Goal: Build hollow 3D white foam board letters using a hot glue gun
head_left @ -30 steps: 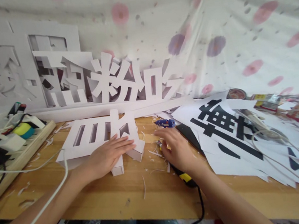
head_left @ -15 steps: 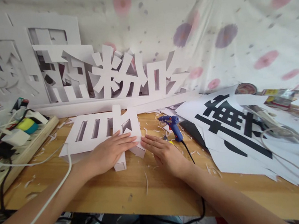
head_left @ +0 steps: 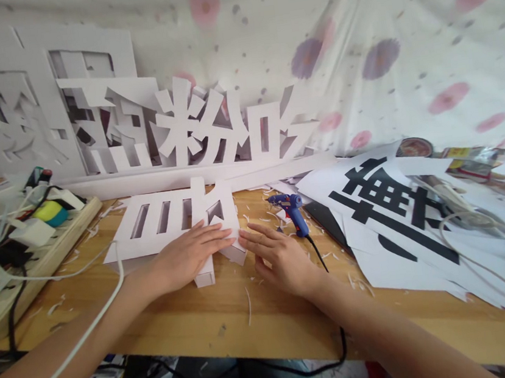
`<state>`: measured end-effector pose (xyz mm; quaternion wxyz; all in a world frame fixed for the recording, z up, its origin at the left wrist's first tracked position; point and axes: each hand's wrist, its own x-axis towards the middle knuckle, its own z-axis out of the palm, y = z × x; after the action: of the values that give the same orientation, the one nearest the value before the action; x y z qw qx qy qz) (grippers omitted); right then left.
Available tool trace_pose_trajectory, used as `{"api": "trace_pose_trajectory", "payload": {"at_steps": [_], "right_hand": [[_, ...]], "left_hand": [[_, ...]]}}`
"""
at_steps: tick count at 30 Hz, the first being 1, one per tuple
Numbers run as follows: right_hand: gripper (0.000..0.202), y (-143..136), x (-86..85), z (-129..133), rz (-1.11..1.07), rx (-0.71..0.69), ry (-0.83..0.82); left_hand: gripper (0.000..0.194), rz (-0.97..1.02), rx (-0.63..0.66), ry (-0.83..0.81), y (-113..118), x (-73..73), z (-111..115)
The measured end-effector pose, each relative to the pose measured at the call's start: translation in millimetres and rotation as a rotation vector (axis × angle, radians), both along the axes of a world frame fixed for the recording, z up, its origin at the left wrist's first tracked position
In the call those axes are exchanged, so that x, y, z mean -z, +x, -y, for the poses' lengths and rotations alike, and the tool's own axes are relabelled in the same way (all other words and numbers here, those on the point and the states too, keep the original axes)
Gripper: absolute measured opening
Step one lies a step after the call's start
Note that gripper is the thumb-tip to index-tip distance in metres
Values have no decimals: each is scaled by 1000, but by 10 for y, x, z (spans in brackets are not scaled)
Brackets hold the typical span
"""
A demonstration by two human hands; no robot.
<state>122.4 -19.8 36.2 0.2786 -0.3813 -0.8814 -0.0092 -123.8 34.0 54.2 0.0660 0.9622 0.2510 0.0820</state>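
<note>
A white cut-out character piece (head_left: 153,245) lies on the wooden table, with slots in its face and folded sides. My left hand (head_left: 191,255) rests flat across its lower middle, fingers stretched to the right. At its right edge, my right hand (head_left: 279,253) touches the piece with its fingertips, its fingers spread a little. The fingertips of both hands almost meet. A blue glue gun (head_left: 294,211) lies just beyond my right hand, its black cable running toward the table's front edge.
White cut-out characters (head_left: 201,125) stand along the back. A power strip (head_left: 79,225) with plugs and cables is at the left. Printed sheets (head_left: 381,259) cover the right side. A white cable (head_left: 106,308) crosses my left forearm. Paper scraps dot the wooden table (head_left: 181,326).
Both hands keep nearly the same place on the white piece. The thumb of my right hand shows slightly more apart from its fingers. The view has shifted a little.
</note>
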Motion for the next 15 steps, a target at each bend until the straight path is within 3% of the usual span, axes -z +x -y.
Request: {"api": "trace_pose_trajectory", "payload": {"at_steps": [7, 15], "right_hand": [[35, -38, 117, -24, -37, 37, 70], [48, -24, 143, -38, -2, 40, 70]], "left_hand": [[50, -3, -1, 13, 0, 3, 1], [53, -11, -2, 7, 1, 18, -13]]}}
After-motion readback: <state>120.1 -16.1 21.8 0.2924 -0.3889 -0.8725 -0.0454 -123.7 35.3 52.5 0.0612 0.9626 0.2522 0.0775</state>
